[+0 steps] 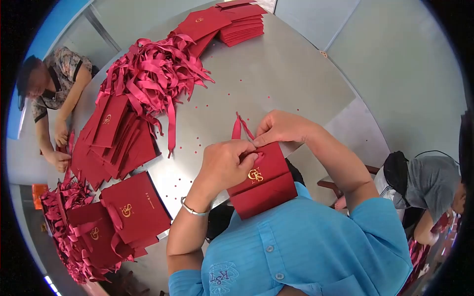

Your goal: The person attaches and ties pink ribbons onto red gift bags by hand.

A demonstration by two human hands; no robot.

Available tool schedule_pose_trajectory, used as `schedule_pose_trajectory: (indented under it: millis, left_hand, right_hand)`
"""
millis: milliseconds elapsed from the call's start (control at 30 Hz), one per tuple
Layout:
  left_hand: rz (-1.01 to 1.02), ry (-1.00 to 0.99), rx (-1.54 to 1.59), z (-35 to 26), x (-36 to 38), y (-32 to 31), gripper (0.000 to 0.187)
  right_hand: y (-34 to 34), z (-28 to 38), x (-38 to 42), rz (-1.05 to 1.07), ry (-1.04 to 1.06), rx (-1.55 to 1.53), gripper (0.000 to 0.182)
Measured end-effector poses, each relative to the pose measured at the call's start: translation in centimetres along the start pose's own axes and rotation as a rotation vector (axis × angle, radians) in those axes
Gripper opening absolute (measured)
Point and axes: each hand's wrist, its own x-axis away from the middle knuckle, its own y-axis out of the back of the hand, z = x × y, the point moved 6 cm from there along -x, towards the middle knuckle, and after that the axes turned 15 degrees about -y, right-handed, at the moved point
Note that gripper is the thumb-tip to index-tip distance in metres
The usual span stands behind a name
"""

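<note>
A dark red paper gift bag (266, 185) with a gold logo lies folded flat against my blue shirt, its top edge turned away from me. My left hand (224, 165), a bracelet at its wrist, is closed on the bag's upper edge, the thumb on the front. My right hand (284, 128) pinches at the same edge, thumb and forefinger together on the ribbon. A pinkish-red ribbon (237, 129) rises in a narrow loop beyond the edge, between the hands. Part of it shows by my left thumb. The fingertips hide where it meets the bag.
A tangled heap of ribbons (153, 74) lies on the metal table (237, 69). Flat red bags (111, 128) and a stack of more bags (242, 27) lie around it. Ribboned bags (136, 207) are piled at left. One co-worker (61, 74) sits left, another person (432, 182) right.
</note>
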Motion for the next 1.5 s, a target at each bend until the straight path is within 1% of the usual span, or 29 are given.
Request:
schedule_pose_trajectory:
  millis: [67, 200, 267, 333, 433, 567, 600, 633, 667, 700, 733, 767, 833, 867, 933, 1000, 1033, 1067, 1133, 1167, 1233, 1267, 1333, 1433, 1500]
  left_hand:
    - [0.017, 0.026, 0.029, 0.1, 0.1, -0.2, 0.007]
    - [0.024, 0.035, 0.051, 0.6, 0.3, -0.6, 0.005]
    - [0.067, 0.030, 0.056, 0.8, 0.3, -0.6, 0.004]
    - [0.073, 0.028, 0.053, 1.0, 0.3, -0.6, 0.004]
    - [0.080, 0.034, 0.066, 1.2, 0.4, -0.7, 0.004]
    - [0.107, 0.032, 0.033, 1.2, 0.5, -0.7, 0.006]
    - [0.101, 0.031, 0.025, 1.4, 0.5, -0.7, 0.006]
    - [0.084, -0.023, -0.022, 1.2, 0.4, -0.7, 0.006]
    - [0.068, -0.077, -0.069, 1.0, 0.4, -0.6, 0.007]
    - [0.064, -0.076, -0.072, 1.2, 0.4, -0.6, 0.007]
    - [-0.048, -0.030, -0.019, 1.7, 0.4, 0.1, 0.008]
    - [-0.160, 0.016, 0.033, 2.2, 0.5, 0.8, 0.009]
    - [-0.244, 0.143, -0.146, 3.7, 0.8, 2.6, 0.013]
    - [-0.183, 0.330, -0.112, 4.9, 1.4, 2.9, 0.018]
    - [-0.176, 0.319, -0.156, 5.2, 1.2, 3.1, 0.020]
    - [-0.134, 0.322, -0.222, 5.3, 1.2, 2.7, 0.025]
    - [-0.138, 0.326, -0.224, 5.2, 1.1, 2.5, 0.025]
    - [-0.100, 0.335, -0.274, 5.1, 1.0, 2.2, 0.025]
    - [-0.061, 0.346, -0.326, 5.3, 0.9, 1.9, 0.025]
    - [-0.070, 0.366, -0.327, 5.6, 0.9, 1.9, 0.024]
    - [-0.079, 0.382, -0.332, 6.1, 1.0, 1.8, 0.024]
    - [-0.096, 0.378, -0.308, 6.2, 1.1, 1.7, 0.023]
    - [-0.115, 0.373, -0.286, 6.5, 1.2, 1.6, 0.023]
    - [-0.135, 0.381, -0.269, 6.8, 1.3, 1.9, 0.023]
    - [-0.154, 0.367, -0.324, 6.6, 1.2, 2.1, 0.022]
  right_hand:
    - [-0.2, -0.3, 0.1, -0.003, -0.015, 0.015, 0.026]
    - [0.0, -0.7, 0.1, -0.074, -0.096, 0.019, 0.024]
    - [-0.1, -0.9, 0.1, -0.102, -0.129, 0.012, 0.023]
    - [0.2, -0.9, 0.3, -0.211, -0.145, 0.022, 0.023]
    - [0.1, -0.8, 0.3, -0.255, -0.087, 0.009, 0.024]
    - [-0.5, -0.3, 1.1, -0.277, -0.090, -0.022, 0.024]
    - [-0.7, -0.1, 1.2, -0.321, -0.073, -0.010, 0.023]
    - [-0.8, 0.0, 1.4, -0.364, -0.058, 0.003, 0.022]
    - [-1.2, -0.4, 1.0, -0.363, -0.051, 0.006, 0.022]
    - [-1.2, -0.6, 0.8, -0.427, 0.008, -0.010, 0.021]
    - [-1.3, -0.8, 0.7, -0.486, 0.063, -0.027, 0.020]
    - [-1.6, -1.2, 0.6, -0.480, 0.064, -0.024, 0.020]
    - [-1.8, -0.6, 1.6, -0.604, 0.202, -0.021, 0.022]
    - [-2.0, -0.9, 1.6, -0.598, 0.199, -0.018, 0.022]
    - [-2.0, -0.5, 1.8, -0.682, 0.323, 0.041, 0.024]
    - [-2.3, -0.3, 2.3, -0.695, 0.358, 0.105, 0.025]
    - [-2.6, -0.1, 2.7, -0.715, 0.387, 0.164, 0.027]
    - [-2.7, 0.0, 3.0, -0.712, 0.390, 0.166, 0.027]
    - [-2.8, 0.7, 4.2, -0.840, 0.427, 0.276, 0.033]
    - [-2.8, 0.8, 4.0, -0.840, 0.431, 0.275, 0.033]
    - [-2.5, 1.5, 4.0, -0.922, 0.529, 0.345, 0.036]
    - [-2.2, 1.7, 3.7, -0.924, 0.528, 0.343, 0.036]
    - [-2.1, 1.9, 2.2, -0.835, 0.424, 0.444, 0.036]
    - [-2.6, 2.7, 1.4, -0.790, 0.433, 0.484, 0.033]
    - [-3.2, 2.9, 1.0, -0.782, 0.464, 0.479, 0.032]
